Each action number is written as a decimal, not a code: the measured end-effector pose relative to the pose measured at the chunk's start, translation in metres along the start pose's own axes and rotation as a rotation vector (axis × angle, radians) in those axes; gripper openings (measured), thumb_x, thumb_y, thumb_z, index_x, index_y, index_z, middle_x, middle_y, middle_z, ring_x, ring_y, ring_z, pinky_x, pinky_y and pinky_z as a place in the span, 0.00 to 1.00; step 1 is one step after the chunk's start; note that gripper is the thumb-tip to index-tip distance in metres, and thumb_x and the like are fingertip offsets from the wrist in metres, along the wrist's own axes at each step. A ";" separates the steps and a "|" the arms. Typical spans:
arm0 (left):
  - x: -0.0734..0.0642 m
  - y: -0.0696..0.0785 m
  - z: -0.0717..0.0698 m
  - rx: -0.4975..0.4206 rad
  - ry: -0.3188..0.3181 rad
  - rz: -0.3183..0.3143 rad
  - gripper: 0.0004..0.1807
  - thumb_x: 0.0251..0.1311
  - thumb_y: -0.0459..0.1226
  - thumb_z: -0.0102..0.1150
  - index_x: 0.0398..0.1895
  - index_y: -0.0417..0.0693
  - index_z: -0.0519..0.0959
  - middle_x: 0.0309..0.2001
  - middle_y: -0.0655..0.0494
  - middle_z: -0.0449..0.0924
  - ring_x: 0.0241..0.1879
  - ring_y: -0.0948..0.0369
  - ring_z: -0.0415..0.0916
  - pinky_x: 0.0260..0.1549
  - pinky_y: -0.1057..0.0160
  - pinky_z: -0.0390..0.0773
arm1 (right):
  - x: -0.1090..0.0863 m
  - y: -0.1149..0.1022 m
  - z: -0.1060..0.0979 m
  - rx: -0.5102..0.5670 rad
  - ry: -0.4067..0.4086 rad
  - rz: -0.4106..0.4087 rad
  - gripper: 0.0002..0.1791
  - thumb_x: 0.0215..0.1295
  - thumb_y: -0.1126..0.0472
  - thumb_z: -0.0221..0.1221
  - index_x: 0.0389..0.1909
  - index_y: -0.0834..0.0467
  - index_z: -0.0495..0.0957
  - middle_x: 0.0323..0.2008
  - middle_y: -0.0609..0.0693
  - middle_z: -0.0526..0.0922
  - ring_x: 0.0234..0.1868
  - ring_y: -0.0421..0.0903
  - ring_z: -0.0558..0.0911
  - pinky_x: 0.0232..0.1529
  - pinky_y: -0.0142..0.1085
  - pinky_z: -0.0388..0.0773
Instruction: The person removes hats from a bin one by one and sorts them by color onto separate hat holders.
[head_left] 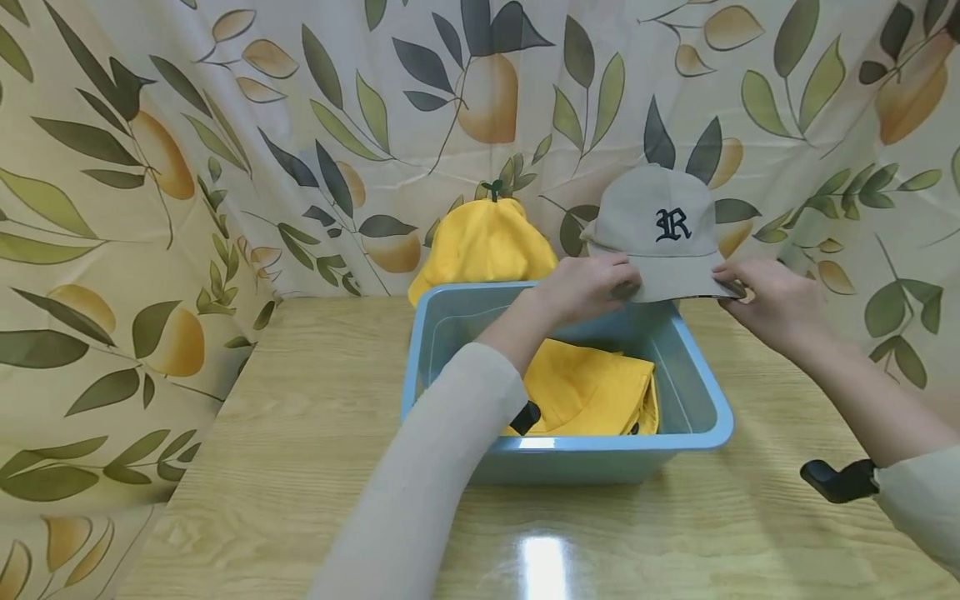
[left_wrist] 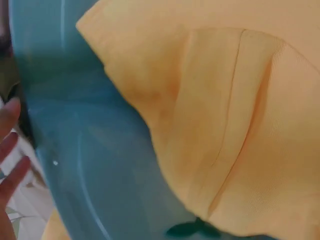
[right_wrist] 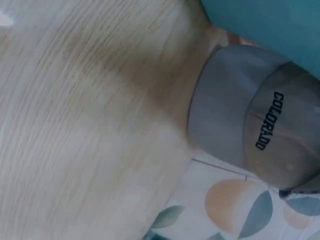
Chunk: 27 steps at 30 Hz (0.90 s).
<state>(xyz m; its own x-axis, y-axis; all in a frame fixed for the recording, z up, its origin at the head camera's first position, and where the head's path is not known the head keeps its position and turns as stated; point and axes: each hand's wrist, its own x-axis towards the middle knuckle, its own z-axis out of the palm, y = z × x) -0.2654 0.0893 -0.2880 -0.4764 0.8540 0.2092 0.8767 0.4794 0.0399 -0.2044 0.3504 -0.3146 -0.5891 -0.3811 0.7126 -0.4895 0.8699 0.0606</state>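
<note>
A grey baseball cap [head_left: 656,217] with a dark letter R is up at the blue bin's back right corner, brim toward me. My left hand [head_left: 592,287] holds the left side of its brim, and my right hand [head_left: 772,300] pinches the right side. A few left fingers [left_wrist: 9,150] show at the edge of the left wrist view. Inside the blue bin [head_left: 701,383] lies a folded yellow fabric hat [head_left: 592,387]. In the right wrist view, a grey cap [right_wrist: 225,100] lettered COLORADO sits beside the bin; that hand is out of frame there.
Behind the bin's left part stands another yellow hat [head_left: 487,242] with a green sprout on top. The bin rests on a wooden table [head_left: 300,450]. A fruit-and-leaf patterned curtain [head_left: 480,100] hangs along the back and left.
</note>
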 end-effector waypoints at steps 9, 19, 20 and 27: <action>-0.018 -0.006 -0.034 -0.012 -0.076 -0.053 0.28 0.62 0.55 0.55 0.63 0.57 0.71 0.62 0.62 0.71 0.56 0.66 0.70 0.40 0.70 0.75 | 0.017 -0.005 -0.022 0.059 -0.140 -0.199 0.38 0.59 0.29 0.49 0.40 0.62 0.80 0.31 0.57 0.84 0.28 0.52 0.81 0.19 0.44 0.74; -0.054 -0.019 -0.061 0.018 0.060 -0.040 0.32 0.58 0.57 0.57 0.64 0.56 0.70 0.60 0.59 0.74 0.57 0.62 0.71 0.52 0.64 0.71 | 0.055 -0.019 -0.037 0.115 -0.149 -0.323 0.38 0.61 0.31 0.50 0.46 0.64 0.79 0.35 0.58 0.84 0.25 0.48 0.79 0.20 0.44 0.75; -0.058 -0.020 -0.063 0.014 0.060 -0.047 0.33 0.58 0.57 0.58 0.65 0.55 0.70 0.60 0.58 0.74 0.57 0.61 0.70 0.55 0.64 0.70 | 0.058 -0.021 -0.040 0.115 -0.148 -0.326 0.36 0.59 0.33 0.55 0.46 0.64 0.79 0.35 0.58 0.84 0.25 0.47 0.78 0.20 0.43 0.75; -0.085 -0.032 -0.073 0.003 0.001 -0.113 0.41 0.56 0.61 0.56 0.70 0.53 0.62 0.67 0.58 0.66 0.67 0.60 0.61 0.66 0.56 0.57 | 0.083 -0.035 -0.050 0.118 -0.231 -0.299 0.31 0.39 0.57 0.74 0.47 0.64 0.79 0.40 0.59 0.84 0.27 0.47 0.78 0.23 0.45 0.78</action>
<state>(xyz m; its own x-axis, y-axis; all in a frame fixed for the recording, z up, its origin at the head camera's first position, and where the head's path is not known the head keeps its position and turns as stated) -0.2480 -0.0133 -0.2356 -0.5726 0.7940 0.2043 0.8169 0.5736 0.0604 -0.2038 0.3039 -0.2225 -0.5315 -0.6845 0.4989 -0.7241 0.6728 0.1516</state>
